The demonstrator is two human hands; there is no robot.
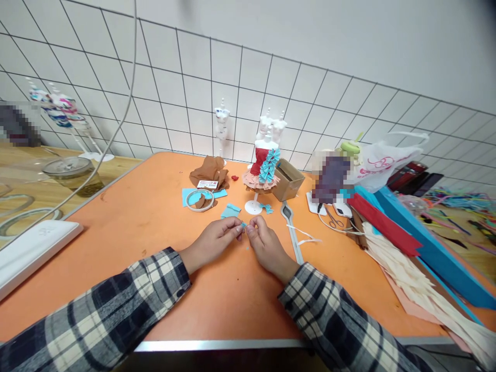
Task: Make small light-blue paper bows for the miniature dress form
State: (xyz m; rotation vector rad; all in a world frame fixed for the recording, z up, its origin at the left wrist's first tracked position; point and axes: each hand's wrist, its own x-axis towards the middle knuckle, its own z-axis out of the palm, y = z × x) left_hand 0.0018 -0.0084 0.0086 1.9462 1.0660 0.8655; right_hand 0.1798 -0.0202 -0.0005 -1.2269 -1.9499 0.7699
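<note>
Over the orange table my left hand (220, 237) and my right hand (269, 247) meet, fingertips pinched around a small light-blue piece of crepe paper (244, 225). Most of that piece is hidden by the fingers. Just behind my left fingers lies a folded light-blue paper piece (231, 211); a small blue ruffled scrap (267, 208) sits behind my right hand. Beyond both stands a miniature dress form (266, 147) on a white round base, wearing a red bodice with blue ruffles and a pink and brown skirt.
A roll of tape (200, 207), brown crepe paper (205, 173) and a small cardboard box (289, 181) stand behind the hands. Right of them lie a grey strap-like tool (292, 232), scissors (335, 222) and coloured paper strips (383, 219). A white device (39, 248) lies at left.
</note>
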